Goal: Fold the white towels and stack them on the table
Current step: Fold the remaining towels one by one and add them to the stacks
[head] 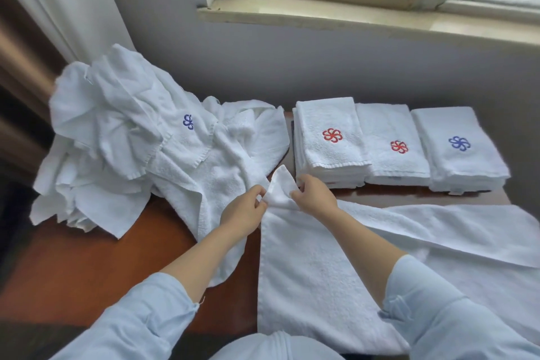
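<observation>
A white towel (pixel 318 272) lies spread over the near right of the brown table (pixel 73 266). Its far left corner is lifted, and my left hand (pixel 244 210) and my right hand (pixel 314 197) both pinch that corner from either side. A heap of unfolded white towels (pixel 140 137) covers the far left of the table, one showing a blue flower mark. Three stacks of folded towels stand at the far right: one with a red mark (pixel 330 140), a second with a red mark (pixel 391 146), and one with a blue mark (pixel 458 146).
A grey wall and a window sill (pixel 350 17) rise behind the table. A white curtain (pixel 58 0) hangs at the far left. The table's bare wood shows at the near left, and its front edge is close to my body.
</observation>
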The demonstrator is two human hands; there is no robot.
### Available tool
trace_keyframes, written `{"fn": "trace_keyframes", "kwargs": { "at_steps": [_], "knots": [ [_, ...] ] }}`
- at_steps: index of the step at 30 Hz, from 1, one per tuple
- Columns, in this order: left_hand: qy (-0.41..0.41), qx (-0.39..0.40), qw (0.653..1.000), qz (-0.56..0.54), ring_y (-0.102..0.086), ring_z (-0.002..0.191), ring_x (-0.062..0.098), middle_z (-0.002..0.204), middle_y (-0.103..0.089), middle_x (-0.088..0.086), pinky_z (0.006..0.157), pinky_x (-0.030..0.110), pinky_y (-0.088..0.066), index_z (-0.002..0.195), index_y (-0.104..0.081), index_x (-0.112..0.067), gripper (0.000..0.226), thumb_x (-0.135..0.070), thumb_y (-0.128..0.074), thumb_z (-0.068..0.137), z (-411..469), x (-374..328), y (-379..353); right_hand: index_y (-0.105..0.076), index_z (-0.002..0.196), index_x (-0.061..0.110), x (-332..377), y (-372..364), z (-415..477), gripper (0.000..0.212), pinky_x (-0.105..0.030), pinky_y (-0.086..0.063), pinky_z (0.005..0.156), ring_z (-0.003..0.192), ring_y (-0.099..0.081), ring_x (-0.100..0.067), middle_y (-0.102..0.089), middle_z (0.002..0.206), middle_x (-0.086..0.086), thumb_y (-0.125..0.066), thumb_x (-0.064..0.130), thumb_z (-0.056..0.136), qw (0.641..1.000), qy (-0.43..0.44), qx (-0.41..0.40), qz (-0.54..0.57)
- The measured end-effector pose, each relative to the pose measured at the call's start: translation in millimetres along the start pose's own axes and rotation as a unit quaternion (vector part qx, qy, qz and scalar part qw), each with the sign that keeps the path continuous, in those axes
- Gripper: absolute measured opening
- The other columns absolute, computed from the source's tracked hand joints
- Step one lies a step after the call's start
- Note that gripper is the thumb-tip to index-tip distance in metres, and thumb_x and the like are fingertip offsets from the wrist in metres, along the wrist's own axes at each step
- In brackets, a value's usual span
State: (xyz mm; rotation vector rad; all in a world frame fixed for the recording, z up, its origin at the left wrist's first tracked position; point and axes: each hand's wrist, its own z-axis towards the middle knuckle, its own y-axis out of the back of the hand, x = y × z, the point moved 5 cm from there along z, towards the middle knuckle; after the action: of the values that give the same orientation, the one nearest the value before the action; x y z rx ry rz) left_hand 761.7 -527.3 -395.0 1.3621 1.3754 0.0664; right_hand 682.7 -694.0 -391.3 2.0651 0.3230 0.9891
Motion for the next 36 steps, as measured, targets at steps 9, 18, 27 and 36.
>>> {"fn": "trace_keyframes", "kwargs": {
  "at_steps": [9, 18, 27, 36],
  "knots": [
    [0.053, -0.026, 0.985, -0.164, -0.070, 0.075, 0.033, 0.083, -0.070, 0.012, 0.075, 0.046, -0.059, 0.089, -0.051, -0.027, 0.010, -0.030, -0.052, 0.099, 27, 3, 21, -0.055, 0.085, 0.023, 29, 48, -15, 0.010, -0.033, -0.038, 0.062, 0.071, -0.050, -0.014, -0.053, 0.071, 0.008, -0.054, 0.026, 0.094, 0.976, 0.123, -0.145, 0.105],
    [0.071, -0.033, 0.986, -0.146, -0.067, 0.078, 0.039, 0.084, -0.063, 0.013, 0.078, 0.050, -0.058, 0.093, -0.055, -0.019, 0.020, -0.002, -0.045, 0.091, 39, 13, 30, -0.065, 0.096, 0.035, 6, -16, -47, 0.014, -0.023, -0.038, 0.063, 0.077, -0.053, -0.002, -0.060, 0.077, 0.020, -0.061, 0.031, 0.084, 0.977, 0.168, 0.119, -0.051],
    [0.091, -0.010, 0.994, -0.062, -0.059, 0.099, 0.023, 0.106, -0.058, -0.002, 0.079, 0.032, -0.041, 0.136, -0.036, -0.013, 0.044, -0.033, -0.050, 0.099, 33, 8, 9, -0.062, 0.124, 0.027, -36, -14, -45, 0.033, -0.031, -0.048, 0.086, 0.115, -0.055, -0.013, -0.062, 0.122, 0.008, -0.055, 0.024, 0.092, 0.987, 0.098, 0.075, -0.101],
    [0.050, -0.085, 0.984, 0.151, -0.055, 0.099, 0.026, 0.123, -0.049, 0.006, 0.070, 0.036, -0.044, 0.130, -0.038, -0.018, 0.044, -0.014, -0.056, 0.090, 19, -2, 14, -0.057, 0.129, 0.027, -57, -11, -56, 0.037, -0.029, -0.047, 0.087, 0.120, -0.051, -0.012, -0.052, 0.135, 0.010, -0.056, 0.023, 0.092, 0.991, 0.086, 0.050, -0.087]
  ]
}}
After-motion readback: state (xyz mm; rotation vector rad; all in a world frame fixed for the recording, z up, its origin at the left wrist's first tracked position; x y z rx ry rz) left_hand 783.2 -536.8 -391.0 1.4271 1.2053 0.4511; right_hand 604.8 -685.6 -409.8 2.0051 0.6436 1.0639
